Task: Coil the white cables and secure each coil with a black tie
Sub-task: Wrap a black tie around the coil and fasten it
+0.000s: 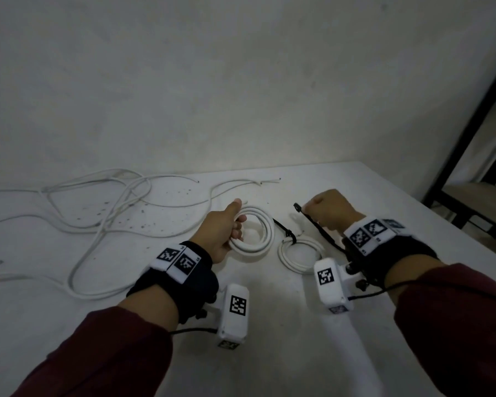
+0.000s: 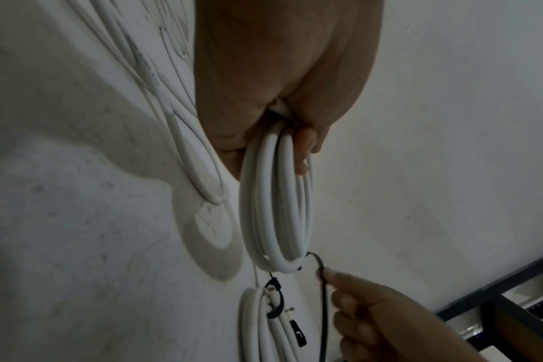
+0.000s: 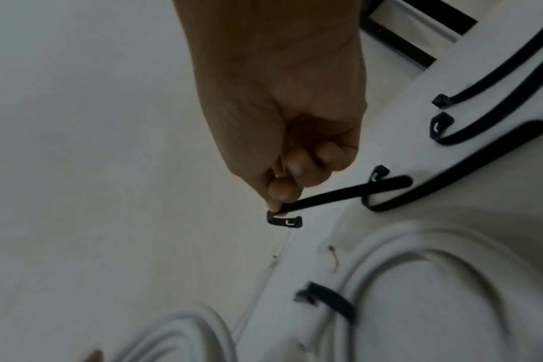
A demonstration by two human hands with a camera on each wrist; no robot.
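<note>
My left hand (image 1: 229, 230) grips a coil of white cable (image 1: 262, 229) by its left side and holds it just above the table; the left wrist view shows that coil (image 2: 276, 208) hanging from my curled fingers. My right hand (image 1: 327, 210) pinches a black tie (image 1: 318, 227) near its head, to the right of the coil; the right wrist view shows the tie (image 3: 326, 196) between thumb and forefinger. A second white coil (image 1: 299, 255) lies on the table between my hands, bound by a black tie (image 1: 288, 233).
Several loose white cables (image 1: 121, 202) sprawl over the left of the white table (image 1: 269, 353). Spare black ties (image 3: 487, 156) lie by my right hand. A dark-framed piece of furniture (image 1: 470, 173) stands beyond the table's right edge. A wall rises behind.
</note>
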